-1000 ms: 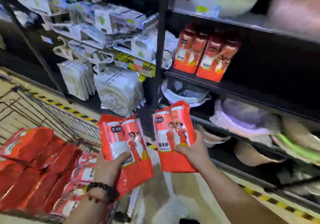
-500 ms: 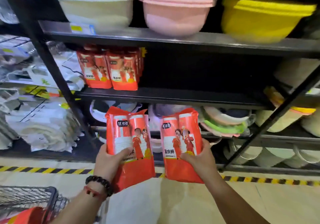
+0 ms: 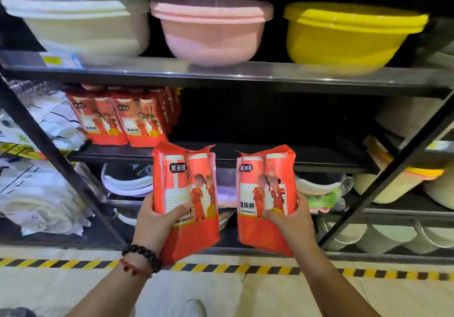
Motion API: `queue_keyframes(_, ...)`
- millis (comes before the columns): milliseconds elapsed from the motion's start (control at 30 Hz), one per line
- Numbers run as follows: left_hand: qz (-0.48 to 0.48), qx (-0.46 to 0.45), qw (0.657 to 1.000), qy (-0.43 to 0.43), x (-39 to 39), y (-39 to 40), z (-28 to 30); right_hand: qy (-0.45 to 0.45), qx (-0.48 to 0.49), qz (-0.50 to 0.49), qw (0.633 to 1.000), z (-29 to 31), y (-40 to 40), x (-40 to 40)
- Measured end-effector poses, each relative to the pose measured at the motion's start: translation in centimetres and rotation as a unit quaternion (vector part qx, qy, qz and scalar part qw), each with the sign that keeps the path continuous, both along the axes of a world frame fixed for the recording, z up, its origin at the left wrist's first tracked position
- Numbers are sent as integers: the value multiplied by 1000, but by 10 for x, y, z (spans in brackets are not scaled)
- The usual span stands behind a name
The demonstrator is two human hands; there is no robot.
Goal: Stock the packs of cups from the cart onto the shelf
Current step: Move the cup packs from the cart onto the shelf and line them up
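Hands hold one pack each in front of the dark metal shelf [image 3: 245, 155]. Left hand [image 3: 157, 221] grips a red plastic pack of paper cups [image 3: 184, 181] upright, thumb curled across its front. Right hand [image 3: 287, 221] grips a second red pack of cups [image 3: 265, 184] just to the right, the two apart. Matching red packs [image 3: 122, 117] stand on the shelf's far left. White [image 3: 81, 26], pink [image 3: 211, 29] and yellow plastic basins [image 3: 348, 36] sit above.
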State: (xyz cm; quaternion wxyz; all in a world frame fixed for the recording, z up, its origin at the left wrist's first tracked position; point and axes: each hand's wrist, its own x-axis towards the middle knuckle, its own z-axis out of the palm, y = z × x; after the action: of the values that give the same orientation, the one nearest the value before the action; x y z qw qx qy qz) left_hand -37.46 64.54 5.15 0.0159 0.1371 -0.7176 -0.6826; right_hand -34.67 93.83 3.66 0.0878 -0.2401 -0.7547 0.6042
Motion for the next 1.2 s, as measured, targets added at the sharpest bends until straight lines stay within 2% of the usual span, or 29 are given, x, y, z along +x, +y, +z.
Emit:
queue_keyframes(233, -43, 19, 998, 50, -92, 4, 4, 41, 28, -7, 999, 12, 1, -73)
queue_keyframes(433, -81, 39, 994, 57, -180, 4, 2, 63, 53, -25, 996, 18, -4, -147)
queue_keyframes(667, -127, -31, 986, 102, -258, 2, 1, 112, -9, -57, 992, 13, -2, -217)
queue_keyframes(833, -115, -73, 986, 95, -312, 7, -16, 139, 2, -64, 988, -12, 12, -260)
queue_keyframes(967, -120, -59, 984, 117, -356, 16, -41, 153, -10, -50, 987, -40, 26, -289)
queue_keyframes(1100, -120, -29, 981, 147, -398, 29, -59, 176, -2, 7, 984, -63, 41, -332)
queue_keyframes(1200, -124, -57, 977, 162, -434, 39, -61, 202, 8, 39, 979, -74, 49, -364)
